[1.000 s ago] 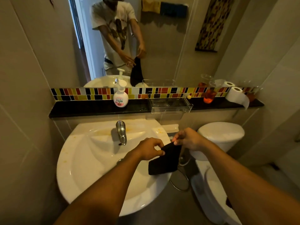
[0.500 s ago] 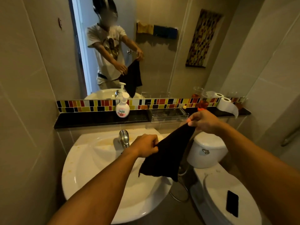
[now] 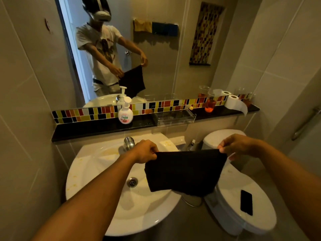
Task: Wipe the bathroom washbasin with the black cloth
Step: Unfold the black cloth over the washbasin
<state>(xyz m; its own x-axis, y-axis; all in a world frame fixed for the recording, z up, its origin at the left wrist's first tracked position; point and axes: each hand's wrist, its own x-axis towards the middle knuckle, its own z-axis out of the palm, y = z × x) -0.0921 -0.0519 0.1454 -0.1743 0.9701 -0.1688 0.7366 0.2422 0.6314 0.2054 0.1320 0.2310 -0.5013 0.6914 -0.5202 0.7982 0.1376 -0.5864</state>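
Since half a second ago the black cloth (image 3: 185,172) has been pulled out from a slanting drape into a flat sheet, and the two hands have drawn further apart and come nearly level. Now the left hand (image 3: 145,151) is closed in a pinch on the cloth's upper left corner, knuckles up, above the rear part of the washbasin (image 3: 97,173). The right hand (image 3: 238,145) pinches the upper right corner between thumb and fingertips, its other fingers loosely curled, in front of the toilet tank (image 3: 219,136). Between them the top edge runs taut and almost horizontal; the cloth hangs below it in the air, its left part in front of the basin's right rim and its right part in front of the toilet lid (image 3: 232,197). It touches neither. Yellowish stains mark the basin around the tap (image 3: 129,144) and along the left rim, and the drain (image 3: 132,182) sits just left of the cloth's lower edge. A black phone (image 3: 246,202) lies on the toilet lid. On the dark shelf (image 3: 90,130) behind stand a soap pump bottle (image 3: 125,113), a clear tray (image 3: 175,117) and a toilet roll (image 3: 233,102).
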